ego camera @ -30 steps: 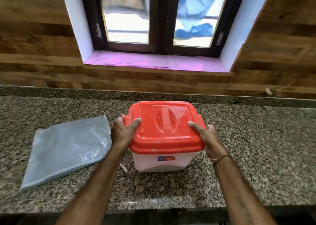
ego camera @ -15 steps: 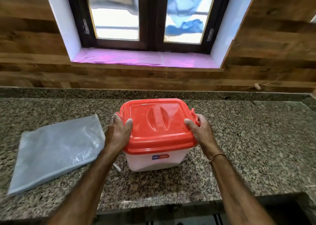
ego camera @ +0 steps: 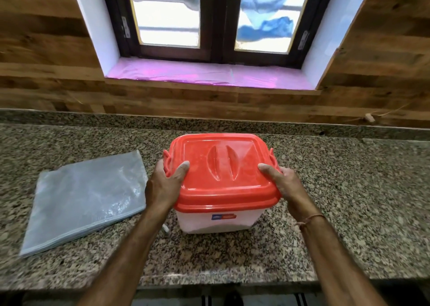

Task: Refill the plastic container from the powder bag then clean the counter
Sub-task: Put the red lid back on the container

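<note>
Both grips are closed on the red lid (ego camera: 222,168) of the plastic container (ego camera: 218,222): the left hand (ego camera: 164,184) clasps the lid's left edge with its thumb laid across the top and its fingers wrapped down by the left latch, and the right hand (ego camera: 285,185) holds the right edge the same way, thumb on top near the corner. A thin cord bracelet (ego camera: 309,219) circles the right wrist. The container stands upright on the granite surface (ego camera: 349,201), near the middle and a little back from the front edge, its whitish body narrowing toward the base and a small blue-and-red label (ego camera: 224,217) facing the camera. The lid sits on it, level, with its long axis running left to right; the two ridges of the moulded handle run from front to back. To the left, apart from the container, the grey powder bag (ego camera: 86,198) lies flat, its long axis slanting from near-left to far-right. Behind stands a wood-panelled wall (ego camera: 46,72) with a dark-framed window (ego camera: 216,21) over a pink-covered sill (ego camera: 209,75).
</note>
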`<action>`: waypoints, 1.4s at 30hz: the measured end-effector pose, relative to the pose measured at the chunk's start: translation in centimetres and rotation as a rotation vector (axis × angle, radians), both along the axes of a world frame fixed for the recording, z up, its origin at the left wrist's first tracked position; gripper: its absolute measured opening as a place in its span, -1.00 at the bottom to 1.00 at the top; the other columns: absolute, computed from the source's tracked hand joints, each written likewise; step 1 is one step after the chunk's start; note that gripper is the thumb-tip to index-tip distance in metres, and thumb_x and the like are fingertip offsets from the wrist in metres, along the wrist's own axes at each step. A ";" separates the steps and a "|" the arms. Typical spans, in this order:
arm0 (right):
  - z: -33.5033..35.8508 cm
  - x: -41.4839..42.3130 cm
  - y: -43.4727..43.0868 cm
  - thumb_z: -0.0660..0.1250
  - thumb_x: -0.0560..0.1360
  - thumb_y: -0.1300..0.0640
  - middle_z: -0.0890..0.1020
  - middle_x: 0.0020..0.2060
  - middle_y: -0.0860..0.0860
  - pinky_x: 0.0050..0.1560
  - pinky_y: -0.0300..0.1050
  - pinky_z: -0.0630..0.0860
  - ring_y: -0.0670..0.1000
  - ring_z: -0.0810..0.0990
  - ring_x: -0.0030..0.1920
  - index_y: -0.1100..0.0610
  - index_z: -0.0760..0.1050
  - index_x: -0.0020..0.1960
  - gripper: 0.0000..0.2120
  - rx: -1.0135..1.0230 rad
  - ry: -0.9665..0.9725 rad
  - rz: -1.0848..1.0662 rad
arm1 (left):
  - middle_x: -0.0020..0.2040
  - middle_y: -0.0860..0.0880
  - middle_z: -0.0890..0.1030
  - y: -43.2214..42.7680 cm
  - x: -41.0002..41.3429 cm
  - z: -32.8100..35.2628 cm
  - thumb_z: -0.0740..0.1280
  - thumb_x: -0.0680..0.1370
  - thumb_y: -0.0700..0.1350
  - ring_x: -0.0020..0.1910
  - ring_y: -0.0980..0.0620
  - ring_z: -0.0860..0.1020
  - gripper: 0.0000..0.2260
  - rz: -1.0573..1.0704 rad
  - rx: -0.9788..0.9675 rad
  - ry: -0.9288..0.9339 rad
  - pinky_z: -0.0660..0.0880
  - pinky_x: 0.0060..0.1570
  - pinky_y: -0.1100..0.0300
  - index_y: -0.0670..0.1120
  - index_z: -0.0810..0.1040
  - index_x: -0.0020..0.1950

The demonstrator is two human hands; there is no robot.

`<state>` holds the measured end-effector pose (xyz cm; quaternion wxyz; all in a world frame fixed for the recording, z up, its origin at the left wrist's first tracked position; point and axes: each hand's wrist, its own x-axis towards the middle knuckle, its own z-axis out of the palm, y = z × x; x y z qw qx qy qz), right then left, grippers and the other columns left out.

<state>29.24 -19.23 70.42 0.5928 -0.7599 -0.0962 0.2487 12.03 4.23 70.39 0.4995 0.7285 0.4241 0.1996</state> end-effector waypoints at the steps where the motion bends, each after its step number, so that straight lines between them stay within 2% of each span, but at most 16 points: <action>1: 0.0 0.3 0.1 0.43 0.54 -0.12 0.76 0.00 0.14 -0.26 -0.12 0.68 0.10 0.79 -0.12 0.19 0.56 0.28 -0.54 0.022 0.014 0.002 | 0.27 -0.15 0.62 -0.1 0.2 0.1 0.35 0.58 0.23 -0.04 -0.04 0.61 -0.37 0.020 0.000 -0.010 0.51 -0.27 0.24 -0.04 0.34 0.56; 3: -0.4 1.1 0.5 0.46 0.53 -0.10 0.76 -0.01 0.16 -0.25 -0.07 0.69 0.14 0.79 -0.12 0.19 0.55 0.27 -0.54 0.068 0.037 -0.013 | 0.15 -0.11 0.66 0.0 0.8 0.4 0.40 0.56 0.20 -0.08 -0.06 0.65 -0.41 0.041 -0.013 -0.044 0.64 -0.16 0.09 -0.06 0.42 0.50; 5: -0.8 2.5 1.2 0.50 0.50 -0.09 0.76 -0.01 0.18 -0.24 -0.04 0.70 0.16 0.79 -0.12 0.21 0.54 0.26 -0.51 0.090 0.054 -0.037 | 0.01 -0.02 0.65 0.6 1.8 0.9 0.45 0.55 0.15 -0.08 -0.06 0.68 -0.45 0.063 -0.046 -0.073 0.68 -0.06 -0.04 -0.08 0.48 0.45; 8: -0.8 5.5 2.5 0.55 0.45 -0.11 0.76 -0.04 0.18 -0.30 -0.10 0.67 0.13 0.79 -0.18 0.25 0.55 0.24 -0.46 0.073 0.042 -0.070 | 0.00 -0.05 0.68 2.2 4.7 1.7 0.49 0.53 0.11 -0.08 -0.06 0.70 -0.56 0.063 -0.065 -0.089 0.68 -0.03 -0.08 -0.04 0.56 0.34; 11: -0.1 9.9 4.4 0.57 0.43 -0.08 0.78 -0.17 0.14 -0.36 -0.16 0.63 0.07 0.78 -0.26 0.27 0.63 0.11 -0.54 0.059 0.025 -0.080 | -0.05 -0.02 0.71 4.5 9.1 2.4 0.50 0.51 0.11 -0.08 -0.07 0.71 -0.75 0.041 -0.025 -0.085 0.68 -0.05 -0.05 0.06 0.60 0.12; 14: 0.7 14.8 6.8 0.57 0.43 -0.07 0.78 -0.20 0.14 -0.33 -0.13 0.63 0.07 0.77 -0.29 0.26 0.67 0.01 -0.60 0.037 -0.017 -0.100 | -0.09 -0.01 0.70 7.0 14.4 2.8 0.50 0.46 0.20 -0.09 -0.08 0.70 -0.70 0.049 0.039 -0.046 0.66 -0.06 -0.02 0.03 0.61 0.00; 17: 0.8 19.3 9.3 0.53 0.47 -0.09 0.77 -0.27 0.10 -0.32 -0.13 0.64 0.03 0.75 -0.33 0.27 0.70 -0.01 -0.60 -0.013 -0.027 -0.107 | -0.04 -0.05 0.71 9.3 19.6 2.7 0.45 0.43 0.28 -0.05 -0.11 0.69 -0.53 0.037 0.056 -0.024 0.66 -0.05 -0.03 -0.05 0.63 0.12; 20: 0.2 23.2 11.6 0.45 0.37 -0.33 0.77 -0.23 0.07 -0.13 0.07 0.73 0.11 0.77 -0.23 0.20 0.71 -0.03 -0.42 -0.108 -0.044 -0.125 | 0.03 -0.07 0.68 11.0 23.6 1.8 0.41 0.53 0.24 -0.01 -0.10 0.67 -0.55 -0.025 0.090 0.004 0.59 -0.15 0.14 -0.08 0.57 0.21; 23: -1.5 26.0 13.5 0.35 0.22 -0.50 0.76 -0.15 0.09 0.00 0.14 0.70 0.14 0.74 -0.13 0.20 0.70 0.02 -0.21 -0.155 -0.082 -0.157 | 0.10 -0.12 0.69 12.7 26.3 0.4 0.39 0.54 0.25 0.05 -0.14 0.67 -0.50 -0.001 0.075 0.008 0.59 -0.04 0.08 -0.09 0.56 0.28; 25: -2.4 26.7 14.2 0.36 0.21 -0.52 0.75 -0.12 0.10 -0.04 0.10 0.69 0.15 0.74 -0.11 0.19 0.70 0.05 -0.17 -0.141 -0.077 -0.186 | 0.13 -0.11 0.69 13.3 27.1 -0.5 0.38 0.53 0.28 0.06 -0.13 0.67 -0.45 0.031 0.079 0.008 0.61 0.00 0.05 -0.08 0.55 0.34; 29: -3.0 27.0 14.3 0.45 0.36 -0.36 0.75 -0.18 0.11 -0.30 -0.13 0.59 0.10 0.73 -0.21 0.20 0.70 0.00 -0.39 -0.071 -0.057 -0.203 | 0.11 -0.06 0.71 13.7 27.5 -1.4 0.37 0.52 0.31 0.03 -0.10 0.67 -0.49 0.062 0.104 -0.018 0.63 0.06 -0.02 -0.01 0.58 0.31; 32: -2.5 27.1 14.5 0.51 0.29 -0.37 0.77 -0.19 0.10 -0.12 0.09 0.72 0.15 0.76 -0.17 0.20 0.71 -0.07 -0.38 -0.043 -0.023 -0.232 | 0.18 -0.05 0.67 13.5 27.3 -0.9 0.32 0.54 0.35 0.09 -0.11 0.65 -0.42 0.057 0.095 0.014 0.61 0.11 -0.04 0.04 0.48 0.44; 35: -1.7 25.9 13.9 0.50 0.39 -0.29 0.75 -0.04 0.14 -0.16 -0.03 0.68 0.10 0.74 -0.13 0.19 0.64 0.08 -0.44 0.022 0.001 -0.195 | 0.26 -0.06 0.62 13.5 25.9 -0.6 0.26 0.52 0.44 0.16 -0.13 0.63 -0.31 -0.004 0.069 0.036 0.61 0.17 -0.15 0.06 0.38 0.52; 38: -2.4 22.1 12.9 0.35 0.53 -0.32 0.70 0.10 0.07 -0.09 -0.05 0.65 0.05 0.70 -0.01 0.13 0.49 0.30 -0.40 0.123 -0.001 -0.306 | 0.49 -0.12 0.47 12.7 22.6 -1.0 0.14 0.41 0.60 0.42 -0.20 0.48 -0.09 -0.057 0.037 0.093 0.47 0.36 -0.25 0.09 0.22 0.62; 40: -4.5 17.6 12.4 0.16 0.66 -0.27 0.64 0.12 0.01 -0.08 -0.09 0.58 0.03 0.64 0.06 0.09 0.41 0.38 -0.50 0.212 0.019 -0.478 | 0.63 -0.14 0.24 11.3 18.6 -2.2 0.08 0.46 0.56 0.57 -0.19 0.29 -0.08 -0.068 0.015 0.122 0.31 0.47 -0.29 0.07 0.06 0.68; 42: -7.4 12.1 12.6 0.09 0.66 -0.22 0.60 0.11 0.03 -0.07 -0.10 0.52 0.03 0.59 0.04 0.01 0.42 0.31 -0.61 0.288 0.134 -0.577 | 0.67 -0.14 0.14 11.0 13.5 -4.4 0.10 0.52 0.49 0.61 -0.17 0.19 -0.14 -0.036 0.066 0.191 0.23 0.51 -0.27 0.06 0.01 0.68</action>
